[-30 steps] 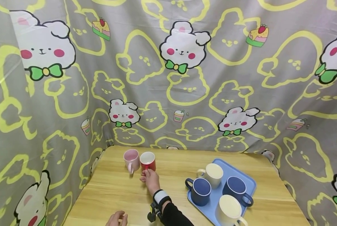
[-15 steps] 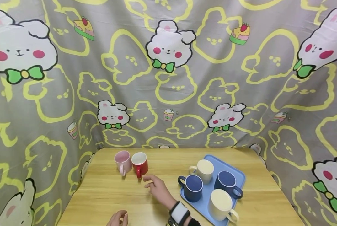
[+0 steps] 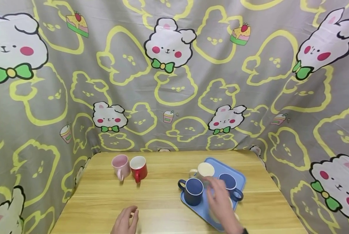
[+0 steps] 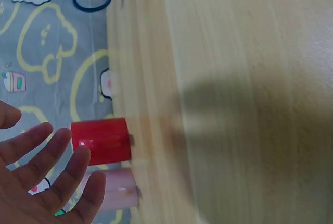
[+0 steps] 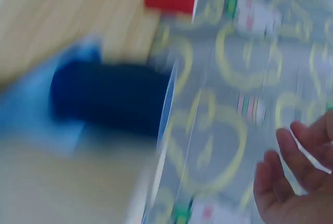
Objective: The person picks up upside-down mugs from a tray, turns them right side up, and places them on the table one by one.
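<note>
My right hand (image 3: 219, 200) hovers over the blue tray (image 3: 202, 211), its fingers loosely bent and holding nothing. Around it on the tray stand a dark blue mug (image 3: 193, 192) at the left, a cream mug (image 3: 205, 169) behind, and a second dark blue mug (image 3: 227, 181) at the right. Another cream mug is mostly hidden under the hand. In the right wrist view the hand (image 5: 299, 174) shows spread, relaxed fingers. My left hand (image 3: 125, 221) stays low near the table's front, and the left wrist view shows its fingers (image 4: 65, 179) extended and empty.
At the back left of the wooden table (image 3: 160, 195), a pink mug (image 3: 121, 165) and a red mug (image 3: 139, 168) stand side by side, handles toward me. A patterned grey cloth (image 3: 174, 94) hangs behind and along both sides.
My right hand has let go of the red mug's handle and moved right, over the tray. The left hand has barely moved, and the head view has shifted to the right.
</note>
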